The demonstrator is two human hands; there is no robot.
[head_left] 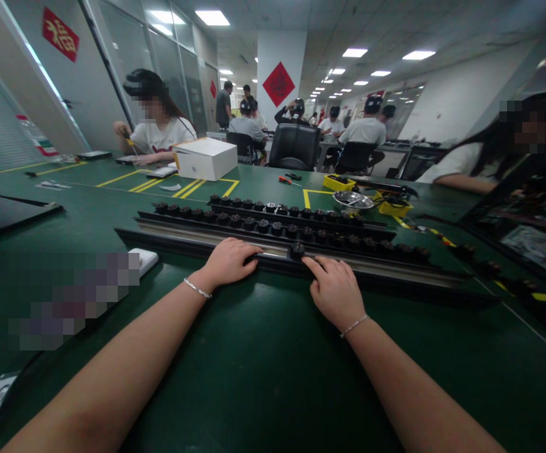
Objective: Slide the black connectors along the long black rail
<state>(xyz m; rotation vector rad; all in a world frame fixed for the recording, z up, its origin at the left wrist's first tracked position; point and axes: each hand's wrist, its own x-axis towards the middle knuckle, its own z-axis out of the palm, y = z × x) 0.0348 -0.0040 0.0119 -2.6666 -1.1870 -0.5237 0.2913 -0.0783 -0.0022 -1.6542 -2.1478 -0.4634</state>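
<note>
Head view: the rail lies across the green worktop. One black module sits in the rail, near the middle of its length. Left hand: fingers at the rail's near edge, left of its middle; whether they grip it cannot be told. Right hand: index finger extended to the module at the rail, fingers not closed around it. Module rows stand just behind the rail. The white box is behind the rail, leftward; the dish, behind it, rightward.
</note>
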